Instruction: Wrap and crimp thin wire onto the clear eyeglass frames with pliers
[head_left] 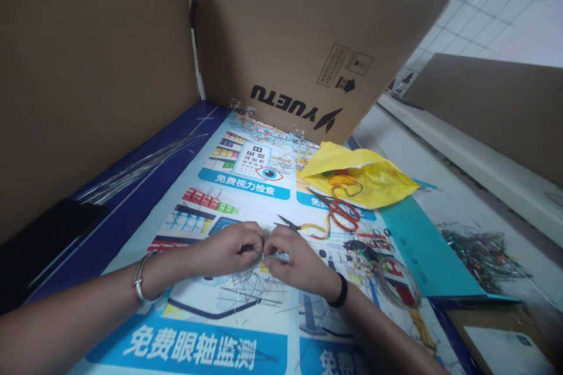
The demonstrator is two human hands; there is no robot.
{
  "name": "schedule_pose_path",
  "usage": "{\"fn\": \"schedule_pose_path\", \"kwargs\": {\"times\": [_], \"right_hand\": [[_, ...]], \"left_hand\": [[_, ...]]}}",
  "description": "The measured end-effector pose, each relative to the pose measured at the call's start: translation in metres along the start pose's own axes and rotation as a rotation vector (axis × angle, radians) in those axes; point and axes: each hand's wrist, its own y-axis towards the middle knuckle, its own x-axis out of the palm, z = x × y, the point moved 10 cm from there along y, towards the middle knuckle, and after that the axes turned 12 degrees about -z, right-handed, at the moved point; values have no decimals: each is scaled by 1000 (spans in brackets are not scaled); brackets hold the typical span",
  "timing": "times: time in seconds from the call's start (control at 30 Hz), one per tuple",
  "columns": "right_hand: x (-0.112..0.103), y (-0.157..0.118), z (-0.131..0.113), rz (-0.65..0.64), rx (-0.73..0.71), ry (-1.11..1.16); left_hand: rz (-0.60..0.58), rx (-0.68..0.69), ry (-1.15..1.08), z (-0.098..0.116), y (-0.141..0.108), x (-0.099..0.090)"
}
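Observation:
My left hand (241,248) and my right hand (295,258) meet over the printed sheet, fingertips nearly touching. Both are closed in a pinch on a thin wire (263,256), of which only a short pale bit shows; its ends are hidden by the fingers. Beneath the hands lies a loose bunch of bent thin wires (248,293). Just beyond my right hand rest pliers (303,227) with yellow handles. Scissors (343,214) with orange-red handles lie farther right, by the mouth of a yellow bag (373,179).
Cardboard panels (281,29) stand at the back and left. Long straight wires (141,167) lie at the left, beside a black flat object (57,240). A tape roll (399,282) sits at the right, with a tangled wire heap (484,255) beyond. More wire scraps (244,114) lie at the back.

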Motion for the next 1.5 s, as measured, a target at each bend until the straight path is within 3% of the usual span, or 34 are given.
{"fn": "schedule_pose_path", "kwargs": {"times": [0.23,0.67,1.1,1.5], "right_hand": [[3,3,2,-36,-24,32],[1,1,5,82,75,-53],[2,-2,10,122,261,-160],[3,0,9,111,249,-128]], "left_hand": [[-24,12,8,1,0,5],[68,16,15,4,0,0],[98,0,13,0,-2,1],[122,-43,-15,-2,-1,-5]]}}
